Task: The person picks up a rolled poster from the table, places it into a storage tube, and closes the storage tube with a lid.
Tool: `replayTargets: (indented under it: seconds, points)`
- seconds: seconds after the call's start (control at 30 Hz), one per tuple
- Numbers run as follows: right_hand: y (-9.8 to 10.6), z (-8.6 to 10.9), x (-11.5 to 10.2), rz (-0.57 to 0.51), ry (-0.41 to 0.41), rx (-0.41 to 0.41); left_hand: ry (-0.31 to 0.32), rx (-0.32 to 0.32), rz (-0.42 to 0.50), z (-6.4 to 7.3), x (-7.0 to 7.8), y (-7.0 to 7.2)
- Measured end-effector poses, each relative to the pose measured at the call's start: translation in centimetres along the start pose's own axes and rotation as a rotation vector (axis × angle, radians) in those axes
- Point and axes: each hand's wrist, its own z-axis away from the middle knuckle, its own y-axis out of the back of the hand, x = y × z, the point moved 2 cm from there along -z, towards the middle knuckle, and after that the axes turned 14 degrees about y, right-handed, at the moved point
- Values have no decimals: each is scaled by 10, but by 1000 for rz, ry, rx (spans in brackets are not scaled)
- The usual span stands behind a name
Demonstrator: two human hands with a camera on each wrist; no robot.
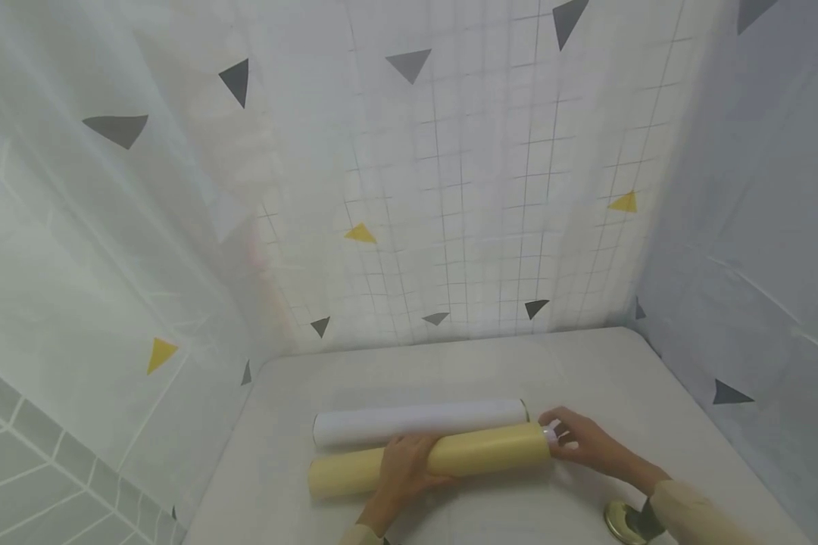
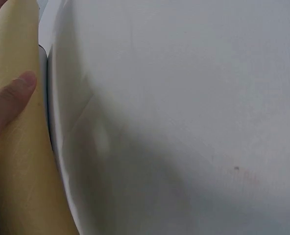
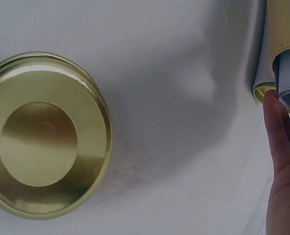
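Note:
My left hand (image 1: 407, 463) grips a yellow tube (image 1: 491, 450) around its middle, thumb (image 2: 18, 90) lying along its side in the left wrist view. From the tube's right end a short length of rolled white paper (image 3: 289, 73) sticks out. My right hand (image 1: 582, 439) is at that end, its fingers curved about the paper roll. Directly behind the yellow tube lies a white tube (image 1: 419, 422), and a gold rim (image 3: 263, 92) shows at its right end in the right wrist view.
A round gold lid (image 3: 38, 142) lies on the white tabletop (image 1: 518, 507), below my right forearm. Whitish sheeting (image 1: 477, 189) with grid lines and coloured triangles rises behind the table, with more sheeting (image 1: 757, 250) along the right side.

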Motion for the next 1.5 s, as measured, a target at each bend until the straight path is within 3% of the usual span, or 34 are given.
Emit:
replayTargets:
  seconds: [0.3, 0.5, 0.7, 0.87, 1.23, 1.5]
  points:
    - [-1, 2, 5, -33, -6, -45, -15, 28, -15, 0, 0, -1]
    - [1, 5, 6, -66, -56, -18, 2, 26, -7, 0, -1, 2]
    - [4, 6, 3, -120, -32, -7, -14, 56, -19, 0, -2, -1]
    - [2, 4, 1, -93, -47, -22, -27, 82, -33, 0, -2, -3]
    - [-8, -2, -8, -2, -15, -28, -38, 74, -31, 2, -2, -4]
    - [-9, 4, 3, -16, -7, -69, -51, 92, -34, 2, -4, -7]
